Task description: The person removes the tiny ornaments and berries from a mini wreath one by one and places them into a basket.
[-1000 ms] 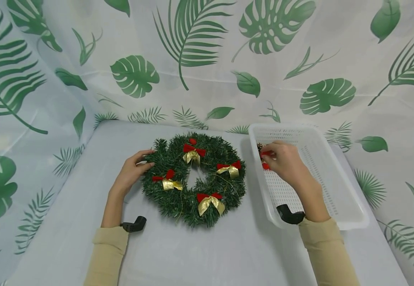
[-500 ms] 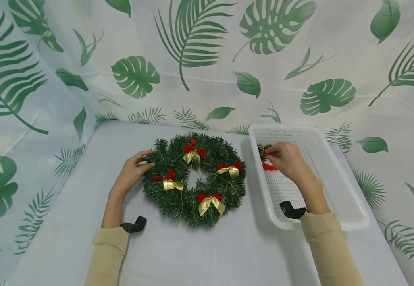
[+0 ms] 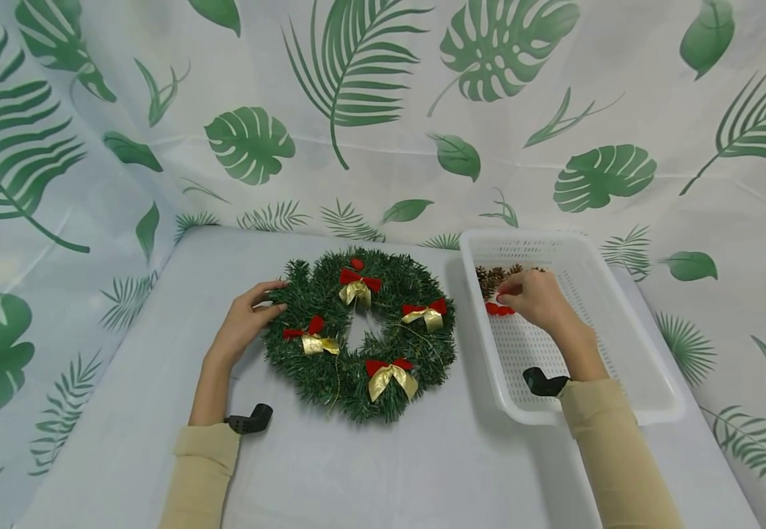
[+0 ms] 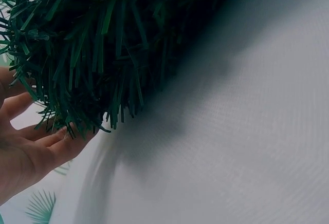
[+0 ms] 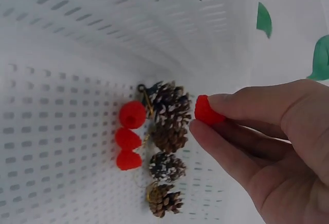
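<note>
A green wreath [image 3: 363, 334] with red-and-gold bows [image 3: 391, 373] lies flat on the table. My left hand [image 3: 245, 320] rests against its left rim, fingers lightly curved on the needles [image 4: 87, 80]. My right hand [image 3: 533, 300] is inside the white basket [image 3: 627, 367], near its far left corner. It pinches one red berry [image 5: 206, 111] between thumb and fingertips. Three more red berries [image 5: 128, 137] and several pine cones [image 5: 167, 152] lie on the basket floor beside it.
The table [image 3: 389, 470] is covered in pale cloth, with a leaf-print backdrop [image 3: 369, 110] behind and at both sides. The basket stands right of the wreath, close to the table's right edge.
My right hand has drawn back slightly toward me inside the basket with a berry pinched, uncovering the pine cones. The left hand and wreath have stayed put.
</note>
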Motion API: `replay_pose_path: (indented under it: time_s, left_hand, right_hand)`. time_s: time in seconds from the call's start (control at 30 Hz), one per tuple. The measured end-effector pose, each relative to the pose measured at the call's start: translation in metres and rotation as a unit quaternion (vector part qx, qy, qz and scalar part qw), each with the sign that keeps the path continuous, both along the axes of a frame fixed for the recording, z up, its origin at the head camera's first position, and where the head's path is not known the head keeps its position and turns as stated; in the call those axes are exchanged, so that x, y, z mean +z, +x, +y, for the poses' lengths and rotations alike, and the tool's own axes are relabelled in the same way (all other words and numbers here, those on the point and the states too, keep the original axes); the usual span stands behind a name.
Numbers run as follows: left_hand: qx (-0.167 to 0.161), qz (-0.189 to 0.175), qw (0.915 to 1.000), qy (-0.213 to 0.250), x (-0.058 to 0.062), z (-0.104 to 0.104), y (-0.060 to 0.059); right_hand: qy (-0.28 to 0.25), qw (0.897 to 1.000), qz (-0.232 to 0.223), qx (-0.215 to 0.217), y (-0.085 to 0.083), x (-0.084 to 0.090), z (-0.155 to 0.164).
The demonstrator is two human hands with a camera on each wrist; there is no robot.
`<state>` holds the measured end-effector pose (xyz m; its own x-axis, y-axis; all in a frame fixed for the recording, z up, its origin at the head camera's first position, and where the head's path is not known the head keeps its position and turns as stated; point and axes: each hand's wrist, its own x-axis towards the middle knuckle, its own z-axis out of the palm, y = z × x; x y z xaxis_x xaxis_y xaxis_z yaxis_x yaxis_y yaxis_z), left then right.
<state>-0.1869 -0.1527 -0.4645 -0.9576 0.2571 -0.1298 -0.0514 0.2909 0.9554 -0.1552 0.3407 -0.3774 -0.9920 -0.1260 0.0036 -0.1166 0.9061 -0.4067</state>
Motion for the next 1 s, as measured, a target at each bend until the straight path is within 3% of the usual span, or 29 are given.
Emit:
replay_pose_path:
  time_s: [0.47, 1.0]
  left_hand:
    - [0.008, -0.001, 1.0000, -0.005, -0.002, 0.000, 0.002]
    - [0.009, 0.001, 0.9999, -0.010, -0.004, 0.001, -0.001]
  right_hand:
    - [0.001, 0.997, -0.073, 0.003, -0.008, -0.019, 0.012]
    - [0.019, 0.996, -0.081, 0.014, -0.011, -0.031, 0.016]
